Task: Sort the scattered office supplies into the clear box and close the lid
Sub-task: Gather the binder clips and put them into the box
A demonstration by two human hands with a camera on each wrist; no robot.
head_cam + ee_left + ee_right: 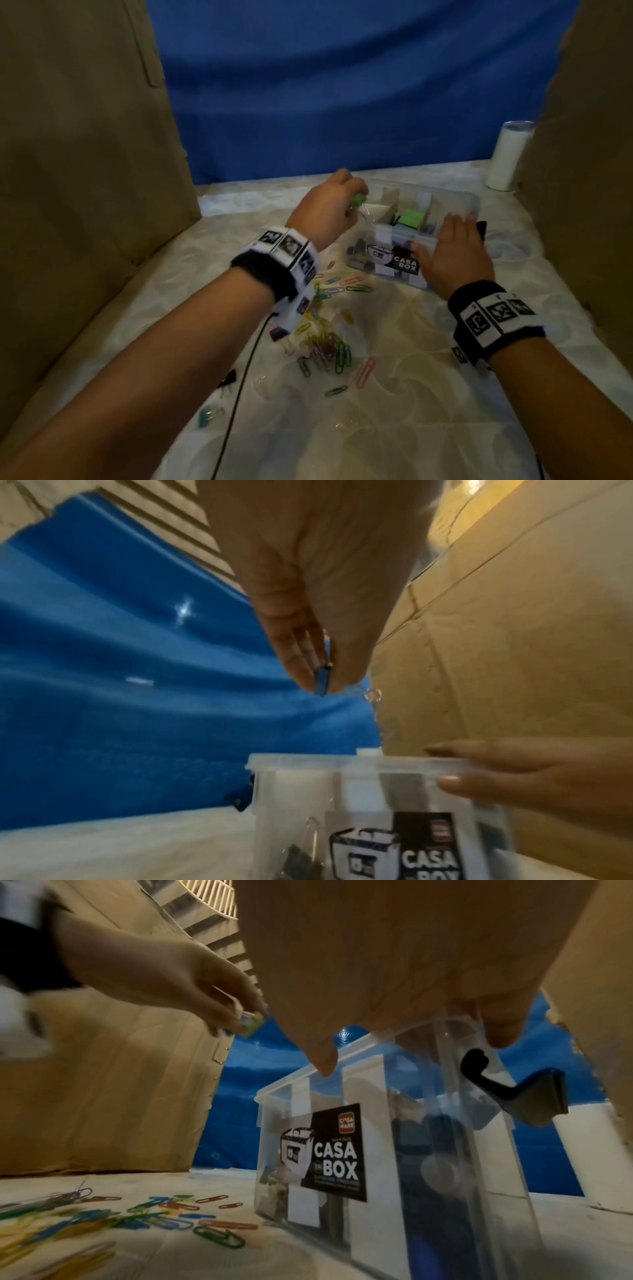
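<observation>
One clear box point(404, 246), lid off, is seen towards the far right of the bench point(428, 377). One small green binder clip point(119, 200) is pinched in the left hand point(329, 209) above the box's left end. The right hand point(455, 253) is laid with straight fingers on the near rim. Many coloured paper clips point(325, 342), too many to count, are scattered mid-bench, and one white cup point(507, 156) is stood at the far right corner.
</observation>
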